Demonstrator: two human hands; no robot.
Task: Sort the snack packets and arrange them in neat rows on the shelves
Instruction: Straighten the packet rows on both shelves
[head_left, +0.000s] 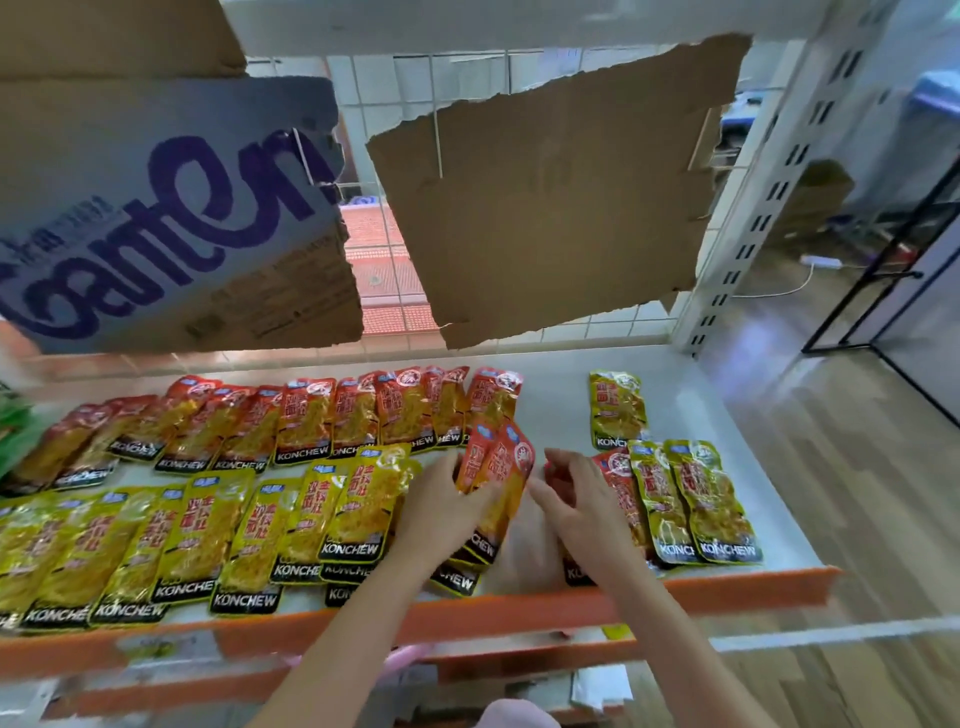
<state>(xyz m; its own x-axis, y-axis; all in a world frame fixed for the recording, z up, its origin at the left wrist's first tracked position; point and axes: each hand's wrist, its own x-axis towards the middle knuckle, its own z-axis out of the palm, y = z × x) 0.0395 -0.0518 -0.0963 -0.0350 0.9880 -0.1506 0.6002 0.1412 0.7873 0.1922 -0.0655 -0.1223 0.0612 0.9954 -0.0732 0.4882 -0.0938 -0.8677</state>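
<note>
A torn brown cardboard sheet (550, 192) leans against the wire mesh back. A cardboard box (156, 208) with purple lettering sits upper left. A white power strip (821, 261) lies on the wooden floor (831, 415).

Packet rows (291, 415) apparently left, loose packets (680, 499) right.

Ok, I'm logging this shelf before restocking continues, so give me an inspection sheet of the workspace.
Surface: white shelf with an orange front edge, partly bare at the back right.
Job's things: red packets row at the back; yellow packets row in front; mixed packets at the right; one lone yellow packet behind them.
Clutter: torn cardboard and a printed box above.
Hands: left hand holds red packets; right hand fingers loosely curled, holding nothing clearly.
Cables: white cable on the floor.
Surroundings: wooden floor, wire grid backing.
</note>
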